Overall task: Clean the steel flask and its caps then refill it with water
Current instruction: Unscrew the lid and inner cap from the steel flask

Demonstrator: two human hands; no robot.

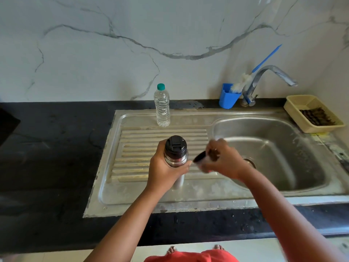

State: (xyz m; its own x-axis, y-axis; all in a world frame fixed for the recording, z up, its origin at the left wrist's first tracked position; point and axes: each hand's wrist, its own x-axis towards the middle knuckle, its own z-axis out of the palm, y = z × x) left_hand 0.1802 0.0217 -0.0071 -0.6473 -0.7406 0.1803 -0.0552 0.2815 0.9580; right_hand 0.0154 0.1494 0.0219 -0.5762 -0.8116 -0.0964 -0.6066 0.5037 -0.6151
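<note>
A black tabletop (pixel 47 157) is being backed by a white, grey-veined wall (pixel 113 53), and a steel sink (pixel 188 197) with a ribbed drainboard (pixel 143 140) on the left and a basin (pixel 273 148) on the right is being carried in it. The steel flask (pixel 176 159) is being held upright over the drainboard by the left hand (pixel 164 167), whose fingers are being wrapped around the body just below the black inner cap (pixel 175 145), which is sitting on the neck. Just to the right of the flask, apart from it, a blurred outer cap (pixel 201 157) is being gripped in the curled fingers of the right hand (pixel 224 161), near the basin's left edge. Behind the flask, a clear plastic water bottle (pixel 162 106) with a teal lid is being kept standing at the sink's back rim. A blue holder (pixel 228 96) with a bottle brush (pixel 243 81) is being kept beside the tap (pixel 264 82), and a cream basket (pixel 313 113) is being kept at the far right.
</note>
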